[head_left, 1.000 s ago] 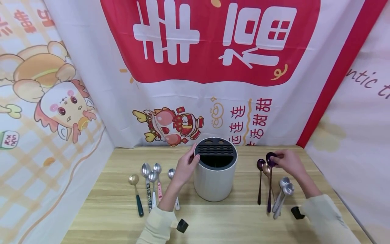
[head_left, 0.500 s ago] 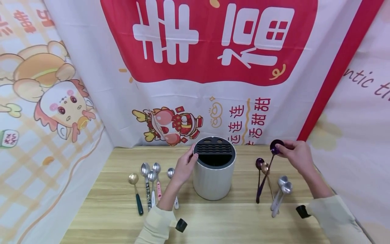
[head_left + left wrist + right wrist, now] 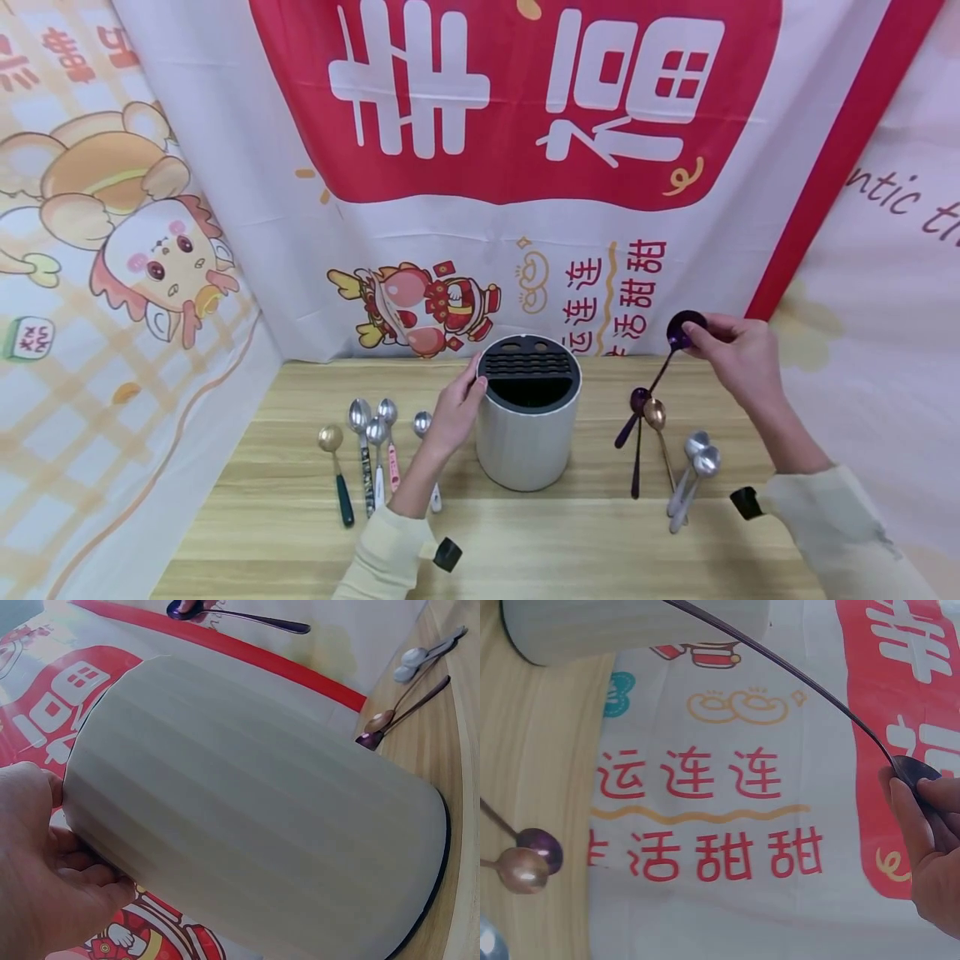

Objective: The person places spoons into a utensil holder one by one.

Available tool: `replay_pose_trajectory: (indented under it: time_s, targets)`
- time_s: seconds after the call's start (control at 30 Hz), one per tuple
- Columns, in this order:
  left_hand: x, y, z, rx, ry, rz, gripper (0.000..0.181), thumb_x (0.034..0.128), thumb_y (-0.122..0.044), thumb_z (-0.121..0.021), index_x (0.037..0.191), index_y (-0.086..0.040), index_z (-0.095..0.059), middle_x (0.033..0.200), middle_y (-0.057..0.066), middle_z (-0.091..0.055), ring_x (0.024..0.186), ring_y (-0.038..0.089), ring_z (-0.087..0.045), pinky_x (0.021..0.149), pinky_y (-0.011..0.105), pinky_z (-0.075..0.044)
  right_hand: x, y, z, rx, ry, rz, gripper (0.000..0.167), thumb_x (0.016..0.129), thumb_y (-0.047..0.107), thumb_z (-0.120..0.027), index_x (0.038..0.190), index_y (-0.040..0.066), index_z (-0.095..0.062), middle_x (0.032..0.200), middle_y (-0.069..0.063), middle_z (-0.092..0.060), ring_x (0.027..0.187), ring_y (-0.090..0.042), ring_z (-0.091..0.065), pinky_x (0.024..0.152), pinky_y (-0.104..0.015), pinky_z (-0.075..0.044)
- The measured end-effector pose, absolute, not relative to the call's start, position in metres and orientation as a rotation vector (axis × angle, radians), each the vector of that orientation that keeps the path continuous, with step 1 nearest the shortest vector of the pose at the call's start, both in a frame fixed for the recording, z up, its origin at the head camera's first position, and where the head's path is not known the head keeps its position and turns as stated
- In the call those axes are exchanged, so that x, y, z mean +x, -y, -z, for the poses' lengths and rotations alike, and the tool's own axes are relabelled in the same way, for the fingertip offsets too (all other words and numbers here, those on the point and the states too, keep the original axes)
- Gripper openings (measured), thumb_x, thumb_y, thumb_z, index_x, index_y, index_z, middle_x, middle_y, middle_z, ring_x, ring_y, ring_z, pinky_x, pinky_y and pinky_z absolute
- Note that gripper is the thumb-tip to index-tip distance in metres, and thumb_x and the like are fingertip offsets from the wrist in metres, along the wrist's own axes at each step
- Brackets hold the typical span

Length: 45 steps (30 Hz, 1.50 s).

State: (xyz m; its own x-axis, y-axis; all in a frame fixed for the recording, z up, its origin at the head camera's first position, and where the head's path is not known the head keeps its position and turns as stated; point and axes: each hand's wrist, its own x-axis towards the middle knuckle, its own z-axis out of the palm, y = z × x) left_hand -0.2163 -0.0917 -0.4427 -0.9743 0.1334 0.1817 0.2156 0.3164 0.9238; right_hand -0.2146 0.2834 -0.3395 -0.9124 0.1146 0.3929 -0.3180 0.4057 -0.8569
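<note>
In the head view, my right hand (image 3: 742,358) pinches a dark purple spoon (image 3: 679,325) by its bowl, off the table. The handle slants down and to the left; in the right wrist view the spoon's thin handle (image 3: 795,671) stretches away from the fingers. My left hand (image 3: 452,417) grips the rim of a white cylindrical utensil holder (image 3: 525,454), thumb at the top edge and fingers round its side. A dark insert (image 3: 528,367) with slots, small holes and a wide half-round opening tops the holder, which stands upright on the table.
Right of the holder lie another purple spoon (image 3: 636,450), a gold spoon (image 3: 655,414) and two silver spoons (image 3: 705,461). On the left are a green-handled spoon (image 3: 343,500) and several silver spoons (image 3: 360,414). A printed cloth (image 3: 600,208) hangs behind the wooden table (image 3: 540,542).
My right hand has lifted the purple spoon off the table, up and slightly right. Its handle end has swung left. The left hand stays on the utensil holder.
</note>
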Motion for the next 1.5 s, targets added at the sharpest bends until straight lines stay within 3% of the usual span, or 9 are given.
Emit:
replay_pose_trajectory:
  time_s: [0.2, 0.37, 0.63, 0.97, 1.17, 1.5]
  targets:
    - [-0.215, 0.091, 0.442, -0.34, 2.476, 1.783, 0.054, 0.1074, -0.033, -0.04, 0.156, -0.011, -0.03, 0.163, 0.004, -0.029, 0.15, 0.024, -0.03, 0.12, 0.042, -0.033, -0.215, -0.28, 0.331, 0.182, 2.231, -1.534, 0.041, 0.092, 0.008, -0.069, 0.119, -0.021, -0.06, 0.078, 0.03, -0.069, 0.068, 0.005, -0.071, 0.062, -0.015, -0.058]
    - [-0.214, 0.091, 0.442, -0.344, 2.466, 1.778, 0.054, 0.1073, -0.032, -0.041, 0.155, -0.01, -0.031, 0.163, 0.005, -0.03, 0.15, 0.026, -0.031, 0.12, 0.042, -0.033, -0.215, -0.276, 0.32, 0.206, 2.164, -1.544, 0.039, 0.091, 0.006, -0.07, 0.118, -0.02, -0.061, 0.081, 0.021, -0.074, 0.068, 0.003, -0.071, 0.062, -0.017, -0.058]
    - [-0.216, 0.091, 0.442, -0.345, 2.471, 1.741, 0.054, 0.1074, -0.032, -0.041, 0.155, -0.007, -0.032, 0.161, 0.009, -0.033, 0.149, 0.026, -0.033, 0.12, 0.043, -0.033, -0.214, -0.268, 0.297, 0.235, 2.073, -1.58, 0.037, 0.09, 0.005, -0.071, 0.119, -0.018, -0.063, 0.082, 0.024, -0.073, 0.072, 0.002, -0.073, 0.064, -0.017, -0.058]
    - [-0.216, 0.092, 0.443, -0.326, 2.455, 1.799, 0.053, 0.1073, -0.033, -0.041, 0.155, -0.012, -0.031, 0.162, 0.005, -0.031, 0.15, 0.025, -0.032, 0.12, 0.042, -0.033, -0.215, -0.255, 0.283, 0.208, 2.072, -1.545, 0.037, 0.09, 0.014, -0.072, 0.122, -0.006, -0.067, 0.089, 0.022, -0.073, 0.079, 0.002, -0.073, 0.068, -0.017, -0.059]
    - [-0.216, 0.091, 0.442, -0.331, 2.462, 1.784, 0.054, 0.1072, -0.033, -0.041, 0.155, -0.011, -0.031, 0.162, 0.01, -0.032, 0.149, 0.027, -0.032, 0.119, 0.045, -0.034, -0.217, -0.245, 0.277, 0.275, 1.94, -1.699, 0.036, 0.087, 0.009, -0.074, 0.119, -0.008, -0.068, 0.091, 0.012, -0.076, 0.079, -0.002, -0.074, 0.067, -0.019, -0.059]
    - [-0.214, 0.09, 0.441, -0.304, 2.472, 1.8, 0.054, 0.107, -0.032, -0.041, 0.156, -0.011, -0.031, 0.163, 0.005, -0.031, 0.15, 0.025, -0.032, 0.12, 0.043, -0.034, -0.226, -0.23, 0.278, 0.318, 1.902, -1.637, 0.031, 0.087, 0.005, -0.073, 0.114, -0.01, -0.07, 0.09, 0.015, -0.075, 0.079, -0.001, -0.073, 0.065, -0.018, -0.059]
